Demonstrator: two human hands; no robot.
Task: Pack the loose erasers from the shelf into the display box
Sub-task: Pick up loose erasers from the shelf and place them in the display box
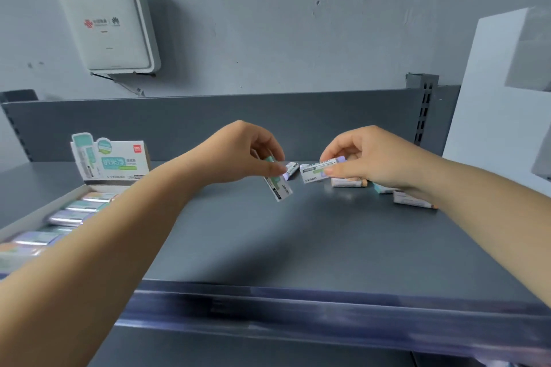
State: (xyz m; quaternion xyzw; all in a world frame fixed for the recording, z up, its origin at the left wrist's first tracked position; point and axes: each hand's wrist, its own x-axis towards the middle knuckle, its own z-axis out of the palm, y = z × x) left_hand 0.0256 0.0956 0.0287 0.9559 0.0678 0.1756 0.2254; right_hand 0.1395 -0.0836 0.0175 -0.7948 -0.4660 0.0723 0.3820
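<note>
— On the grey shelf (298, 247), what does each hand hold?

— The left hand (244, 152) pinches a green eraser (277, 185) between thumb and fingertips; the eraser hangs tilted, its lower end just above the shelf. The right hand (369, 155) pinches a purple eraser (319, 171) the same way, thumb below and fingers curled over the top, and that one lies nearly level. Both sets of fingers are clamped on their erasers.

— Do the two erasers touch?

— No, they are near each other but apart. Between them, farther back, a third eraser (291, 169) lies on the shelf.

— And the other loose ones?

— An orange eraser (348, 182) lies just under the right hand. Another (383, 188) peeks out beneath the wrist, and one more (413, 199) sits nearer the front, partly hidden by the forearm.

— Where is the box?

— The box (38, 211) stands at the left end of the shelf, well apart from the loose erasers, its printed lid (110, 158) upright at the back. Rows of wrapped erasers fill it; the left forearm covers its right edge.

— Anything else?

— A white router (107, 21) hangs on the wall above.
</note>
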